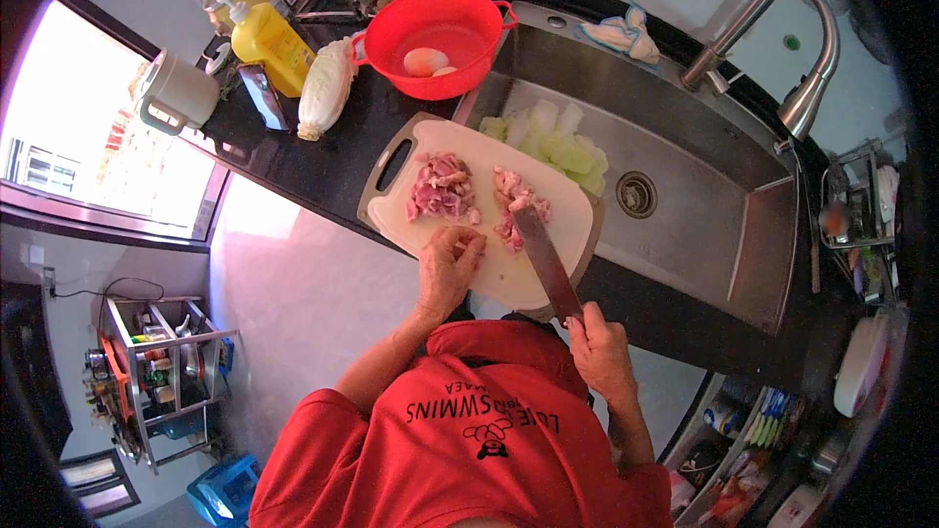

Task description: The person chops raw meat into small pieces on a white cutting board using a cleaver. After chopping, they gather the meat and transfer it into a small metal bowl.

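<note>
A white cutting board (393, 207) lies at the counter's front, its right part over the sink edge. On it sit two piles of cut raw meat, a larger left pile (440, 188) and a smaller right pile (511, 198). My right hand (599, 350) grips the handle of a kitchen knife (548, 262), whose broad blade slants across the board with its tip at the right pile. At the board's near edge, just below the left pile, my left hand (448, 262) has its fingers curled together. Whatever they pinch, if anything, is hidden.
Behind the board stands a red colander (430, 27) holding eggs. Left of it are a napa cabbage (328, 88), a yellow pump bottle (272, 47) and a pale jug (178, 90). Pale green leaves (558, 149) lie in the steel sink (685, 191), under a tall faucet (827, 39).
</note>
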`<state>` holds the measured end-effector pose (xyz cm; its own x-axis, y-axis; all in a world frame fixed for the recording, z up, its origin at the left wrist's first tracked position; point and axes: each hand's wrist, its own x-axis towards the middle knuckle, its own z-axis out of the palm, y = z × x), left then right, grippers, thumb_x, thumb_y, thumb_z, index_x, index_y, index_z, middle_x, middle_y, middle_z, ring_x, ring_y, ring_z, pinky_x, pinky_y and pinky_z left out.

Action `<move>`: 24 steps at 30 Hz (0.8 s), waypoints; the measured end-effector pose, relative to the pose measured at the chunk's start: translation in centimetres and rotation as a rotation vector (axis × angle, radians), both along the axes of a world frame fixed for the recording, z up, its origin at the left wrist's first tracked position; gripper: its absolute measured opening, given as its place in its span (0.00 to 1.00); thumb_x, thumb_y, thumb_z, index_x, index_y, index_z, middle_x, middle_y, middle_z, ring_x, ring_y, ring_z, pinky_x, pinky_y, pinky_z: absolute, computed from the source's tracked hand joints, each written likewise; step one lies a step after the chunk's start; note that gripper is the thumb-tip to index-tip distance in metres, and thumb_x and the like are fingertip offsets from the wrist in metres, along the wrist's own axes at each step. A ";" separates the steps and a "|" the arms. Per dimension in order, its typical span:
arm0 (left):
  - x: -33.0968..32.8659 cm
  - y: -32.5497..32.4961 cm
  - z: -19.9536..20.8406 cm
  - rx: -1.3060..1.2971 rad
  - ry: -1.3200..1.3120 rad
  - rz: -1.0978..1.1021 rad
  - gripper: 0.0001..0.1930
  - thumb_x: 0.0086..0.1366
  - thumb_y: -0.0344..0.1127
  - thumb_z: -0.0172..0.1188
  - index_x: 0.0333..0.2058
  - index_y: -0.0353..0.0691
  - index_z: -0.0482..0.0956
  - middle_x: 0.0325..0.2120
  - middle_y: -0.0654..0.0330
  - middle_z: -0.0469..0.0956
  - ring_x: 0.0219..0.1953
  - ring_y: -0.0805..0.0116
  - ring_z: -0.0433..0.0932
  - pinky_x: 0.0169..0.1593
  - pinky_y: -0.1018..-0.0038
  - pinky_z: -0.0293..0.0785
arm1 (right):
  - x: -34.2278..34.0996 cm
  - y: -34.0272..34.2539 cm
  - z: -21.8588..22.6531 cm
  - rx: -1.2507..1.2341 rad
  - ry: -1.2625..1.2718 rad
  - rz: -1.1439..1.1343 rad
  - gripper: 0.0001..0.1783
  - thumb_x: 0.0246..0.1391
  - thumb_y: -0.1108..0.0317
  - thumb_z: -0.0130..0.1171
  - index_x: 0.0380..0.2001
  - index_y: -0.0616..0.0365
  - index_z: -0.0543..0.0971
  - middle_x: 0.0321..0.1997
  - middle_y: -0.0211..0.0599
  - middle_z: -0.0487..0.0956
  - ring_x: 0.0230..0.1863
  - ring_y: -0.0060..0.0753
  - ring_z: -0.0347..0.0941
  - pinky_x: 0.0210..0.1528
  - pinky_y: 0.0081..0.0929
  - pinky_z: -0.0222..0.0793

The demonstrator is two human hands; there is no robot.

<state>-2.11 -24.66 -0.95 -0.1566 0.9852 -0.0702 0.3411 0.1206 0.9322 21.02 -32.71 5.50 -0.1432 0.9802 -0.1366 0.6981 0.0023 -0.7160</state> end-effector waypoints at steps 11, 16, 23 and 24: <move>0.3 -0.4 1.3 0.196 0.281 -0.046 0.03 0.58 0.26 0.57 0.33 0.37 0.76 0.29 0.56 0.76 0.26 0.65 0.77 0.33 0.71 0.73 | 1.1 1.5 -0.1 0.013 -0.001 0.079 0.09 0.57 0.68 0.53 0.29 0.60 0.66 0.16 0.49 0.72 0.20 0.53 0.73 0.20 0.42 0.64; -1.1 2.5 4.2 0.361 0.214 0.067 0.04 0.56 0.26 0.62 0.32 0.38 0.79 0.28 0.59 0.79 0.24 0.69 0.75 0.30 0.75 0.72 | 1.4 1.8 -0.4 -0.020 -0.002 0.016 0.09 0.58 0.69 0.52 0.29 0.60 0.65 0.15 0.47 0.72 0.19 0.49 0.74 0.20 0.40 0.64; -3.4 5.3 3.9 0.456 0.672 -0.011 0.08 0.52 0.34 0.65 0.33 0.44 0.83 0.36 0.61 0.78 0.38 0.58 0.73 0.43 0.65 0.71 | 1.2 1.6 0.4 0.002 0.026 -0.085 0.09 0.58 0.69 0.52 0.28 0.61 0.65 0.17 0.48 0.72 0.19 0.48 0.73 0.19 0.39 0.63; -3.2 5.3 3.8 0.500 0.715 0.026 0.07 0.52 0.35 0.64 0.33 0.46 0.83 0.38 0.62 0.77 0.39 0.59 0.72 0.42 0.66 0.70 | 1.2 1.4 0.3 -0.016 0.042 -0.112 0.10 0.58 0.68 0.52 0.28 0.61 0.65 0.17 0.50 0.72 0.19 0.54 0.72 0.19 0.43 0.63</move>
<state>-5.31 -19.35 2.88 -0.0212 0.8698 0.4929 0.8675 -0.2290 0.4415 22.24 -31.31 5.84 -0.0389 0.9882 -0.1481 0.6629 -0.0854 -0.7438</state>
